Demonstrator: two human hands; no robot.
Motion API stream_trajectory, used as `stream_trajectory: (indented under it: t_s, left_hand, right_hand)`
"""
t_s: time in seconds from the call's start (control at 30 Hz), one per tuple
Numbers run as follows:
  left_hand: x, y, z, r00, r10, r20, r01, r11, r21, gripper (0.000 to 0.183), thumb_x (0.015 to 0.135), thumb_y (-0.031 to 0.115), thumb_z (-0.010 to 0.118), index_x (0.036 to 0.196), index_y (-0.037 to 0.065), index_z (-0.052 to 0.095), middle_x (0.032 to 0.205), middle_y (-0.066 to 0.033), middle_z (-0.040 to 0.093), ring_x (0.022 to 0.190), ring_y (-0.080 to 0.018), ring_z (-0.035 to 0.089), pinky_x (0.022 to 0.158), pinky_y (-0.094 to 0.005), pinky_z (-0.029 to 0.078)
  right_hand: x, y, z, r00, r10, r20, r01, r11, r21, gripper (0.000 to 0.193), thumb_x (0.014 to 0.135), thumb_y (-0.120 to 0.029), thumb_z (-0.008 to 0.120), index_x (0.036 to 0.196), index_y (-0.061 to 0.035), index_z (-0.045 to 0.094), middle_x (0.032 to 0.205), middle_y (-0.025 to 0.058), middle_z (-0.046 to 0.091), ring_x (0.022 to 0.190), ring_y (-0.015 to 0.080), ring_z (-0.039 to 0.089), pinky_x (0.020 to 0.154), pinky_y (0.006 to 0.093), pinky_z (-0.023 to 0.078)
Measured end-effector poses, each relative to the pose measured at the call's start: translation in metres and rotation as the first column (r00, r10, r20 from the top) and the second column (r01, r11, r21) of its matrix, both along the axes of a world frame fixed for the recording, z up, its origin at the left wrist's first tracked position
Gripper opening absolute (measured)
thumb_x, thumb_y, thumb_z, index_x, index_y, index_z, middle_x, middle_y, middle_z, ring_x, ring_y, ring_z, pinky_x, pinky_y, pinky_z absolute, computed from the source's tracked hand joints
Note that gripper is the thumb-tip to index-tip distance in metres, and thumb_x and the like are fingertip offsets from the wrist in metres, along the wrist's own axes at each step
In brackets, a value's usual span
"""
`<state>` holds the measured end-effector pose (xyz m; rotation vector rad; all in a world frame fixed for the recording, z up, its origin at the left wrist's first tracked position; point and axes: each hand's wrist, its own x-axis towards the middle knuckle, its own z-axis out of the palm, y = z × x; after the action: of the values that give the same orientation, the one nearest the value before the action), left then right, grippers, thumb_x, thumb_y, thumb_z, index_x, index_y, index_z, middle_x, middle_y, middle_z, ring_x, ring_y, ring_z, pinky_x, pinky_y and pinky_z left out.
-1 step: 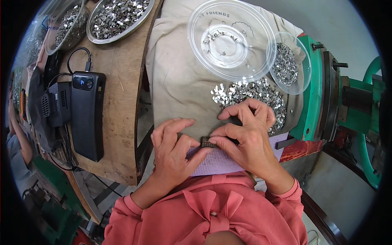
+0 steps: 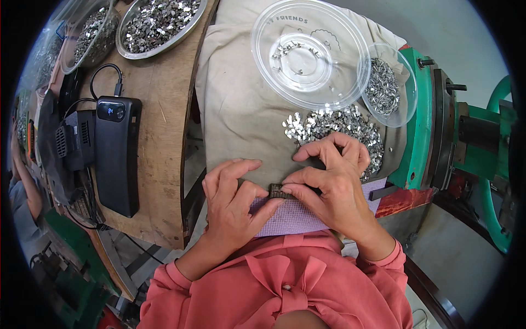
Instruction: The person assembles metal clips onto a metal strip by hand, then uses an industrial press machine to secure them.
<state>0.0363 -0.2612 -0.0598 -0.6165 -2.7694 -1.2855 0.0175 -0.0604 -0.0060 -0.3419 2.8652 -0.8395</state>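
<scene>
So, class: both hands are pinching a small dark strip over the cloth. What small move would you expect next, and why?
Probably the right hand reaches up to the pile of small metal pieces for another one. Both it and the left hand pinch the small dark strip at the lilac cloth, and the pile lies just beyond the right fingers.

left hand: fingers curled, pinching | right hand: likely pinching

At upper left we see two metal bowls of shiny bits on a wooden bench. A black power bank lies at left, a green machine at right.
</scene>
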Motion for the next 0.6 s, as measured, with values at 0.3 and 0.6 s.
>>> stream_trajectory:
  t_s: [0.3, 0.6]
  left_hand:
    - [0.000, 0.001, 0.001, 1.000, 0.006, -0.002, -0.006, 1.000, -0.013, 0.031, 0.068, 0.022, 0.087, 0.079, 0.011, 0.060, 0.125, -0.0087, 0.059, 0.115, -0.0324, 0.050, 0.096, -0.0434, 0.038]
    - [0.001, 0.001, 0.000, 1.000, 0.009, -0.017, -0.010, 1.000, -0.014, 0.032, 0.067, 0.022, 0.088, 0.079, 0.011, 0.060, 0.125, -0.0084, 0.059, 0.115, -0.0319, 0.050, 0.096, -0.0430, 0.038]
  right_hand:
    - [0.002, 0.002, 0.000, 1.000, -0.006, 0.022, 0.006, 1.000, -0.020, 0.014, 0.072, -0.026, 0.082, 0.082, -0.0177, 0.078, 0.105, -0.0028, 0.060, 0.111, 0.0285, 0.045, 0.095, 0.0483, 0.024]
    - [0.003, 0.003, -0.002, 1.000, -0.013, 0.016, 0.014, 1.000, -0.014, 0.015, 0.072, -0.029, 0.082, 0.082, -0.0181, 0.078, 0.100, -0.0039, 0.058, 0.107, 0.0282, 0.045, 0.094, 0.0472, 0.024]
